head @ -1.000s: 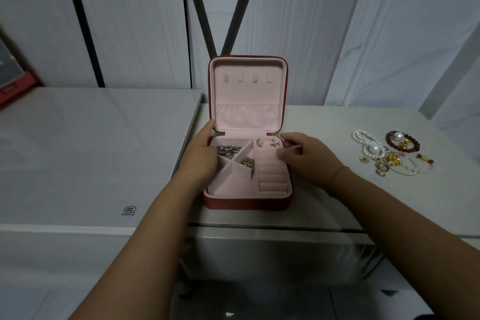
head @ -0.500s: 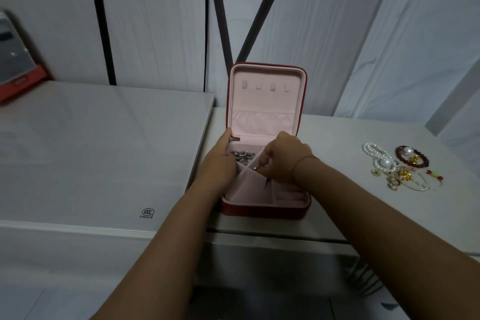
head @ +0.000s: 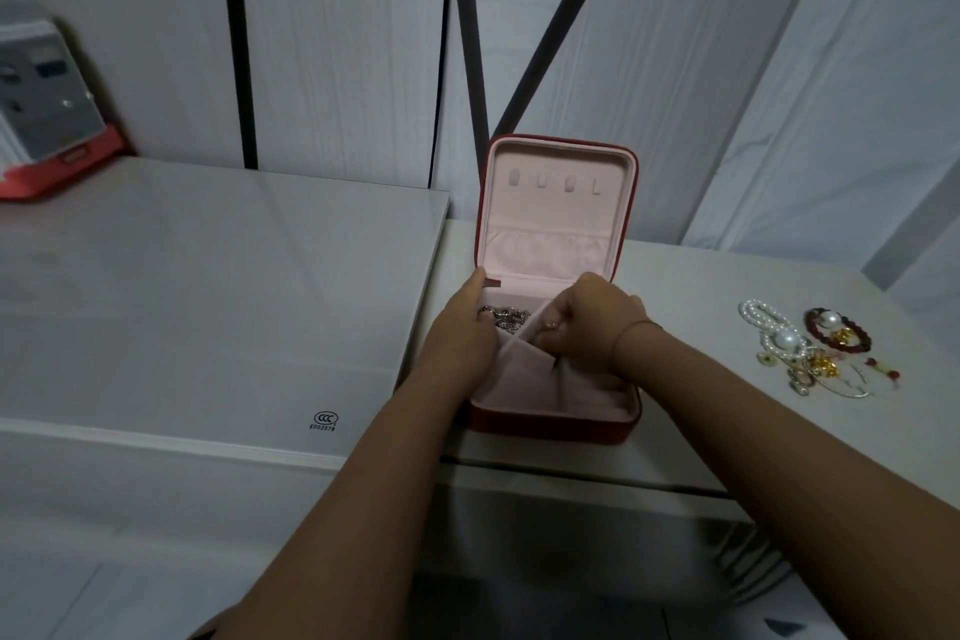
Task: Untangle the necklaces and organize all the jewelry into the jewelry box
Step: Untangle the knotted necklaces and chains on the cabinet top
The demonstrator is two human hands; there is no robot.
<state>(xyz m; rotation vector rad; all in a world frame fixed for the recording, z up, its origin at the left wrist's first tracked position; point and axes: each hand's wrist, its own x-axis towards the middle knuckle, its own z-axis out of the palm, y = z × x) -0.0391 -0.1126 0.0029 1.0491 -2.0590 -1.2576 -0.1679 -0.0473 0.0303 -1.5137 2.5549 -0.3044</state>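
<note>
Left hand [head: 457, 343] holds the jewelry box [head: 550, 424] by its left wall. Right hand [head: 587, 322]: fingers curled tight at the divider [head: 519, 346]; contents not discernible. Silver chain [head: 511, 317] lies just left of those fingers. Loose jewelry [head: 810, 353] lies well apart, rightward; the right hand is judged nearer.

Centre frame, the red jewelry box [head: 556, 224] stands open on the tabletop [head: 696, 296]. The left hand [head: 462, 335] holds its left wall; the right hand [head: 589, 327] curls its fingers inside (anything pinched is hidden). A silver chain [head: 508, 316] lies between the hands; loose jewelry [head: 815, 351] lies far right.
</note>
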